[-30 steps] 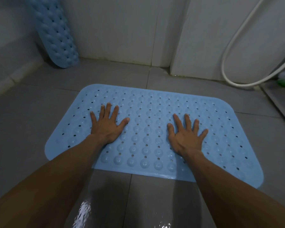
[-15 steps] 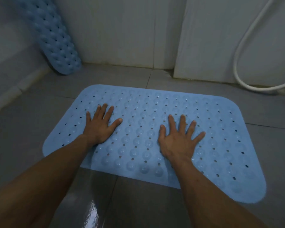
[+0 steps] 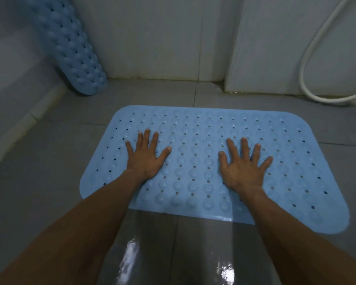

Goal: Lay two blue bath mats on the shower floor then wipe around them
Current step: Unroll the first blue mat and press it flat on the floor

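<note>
A light blue bath mat (image 3: 195,140) with holes and round bumps lies flat on the grey tiled shower floor (image 3: 49,192). My left hand (image 3: 145,158) presses palm-down on the mat's left half, fingers spread and straight. My right hand (image 3: 242,164) presses palm-down on its right half, fingers spread too. A second blue bath mat (image 3: 70,50) leans upright in the far left corner against the wall, its bumpy side showing.
White tiled walls close the back. A white shower hose (image 3: 308,64) loops down the right wall to the floor. A low white ledge (image 3: 25,118) runs along the left. The floor tiles near me are wet and shiny (image 3: 173,254).
Both hands stay flat on the mat and have shifted only slightly. The camera has tilted and moved, so the leaning mat shows more fully.
</note>
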Action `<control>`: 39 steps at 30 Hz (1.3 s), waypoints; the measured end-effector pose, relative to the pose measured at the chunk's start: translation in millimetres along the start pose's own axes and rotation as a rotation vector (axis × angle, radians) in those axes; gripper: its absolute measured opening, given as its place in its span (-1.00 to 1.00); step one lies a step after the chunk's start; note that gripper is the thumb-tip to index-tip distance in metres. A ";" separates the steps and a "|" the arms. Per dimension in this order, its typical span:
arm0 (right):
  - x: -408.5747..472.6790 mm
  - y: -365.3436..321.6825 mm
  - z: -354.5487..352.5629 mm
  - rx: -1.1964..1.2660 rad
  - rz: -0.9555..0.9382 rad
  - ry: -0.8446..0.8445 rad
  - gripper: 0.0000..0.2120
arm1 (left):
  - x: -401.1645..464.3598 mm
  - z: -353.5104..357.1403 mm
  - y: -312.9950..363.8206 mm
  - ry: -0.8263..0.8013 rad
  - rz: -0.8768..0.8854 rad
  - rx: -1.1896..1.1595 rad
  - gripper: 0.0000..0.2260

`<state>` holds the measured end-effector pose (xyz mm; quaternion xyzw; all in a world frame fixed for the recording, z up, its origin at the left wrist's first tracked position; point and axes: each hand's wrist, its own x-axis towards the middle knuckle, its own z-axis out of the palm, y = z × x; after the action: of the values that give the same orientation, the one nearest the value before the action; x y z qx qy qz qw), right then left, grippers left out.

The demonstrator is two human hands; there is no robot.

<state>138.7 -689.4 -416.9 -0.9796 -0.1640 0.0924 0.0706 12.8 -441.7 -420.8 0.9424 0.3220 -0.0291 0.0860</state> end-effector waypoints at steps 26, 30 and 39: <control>90.8 -176.6 -31.2 -0.064 -0.367 -0.028 -0.44 | 99.4 -49.4 -53.9 -0.001 0.250 0.002 -0.40; 113.5 -188.3 -3.8 -0.007 -0.302 0.013 -0.42 | 124.4 -35.5 -42.5 0.011 0.213 -0.061 -0.39; 117.7 -193.0 19.3 0.022 -0.201 0.049 -0.38 | 129.2 -0.5 -39.1 0.299 0.225 -0.057 -0.41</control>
<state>184.6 -467.3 -421.8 -0.9592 -0.2589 0.0627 0.0944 91.1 -333.5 -440.2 0.9634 0.2245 0.1301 0.0666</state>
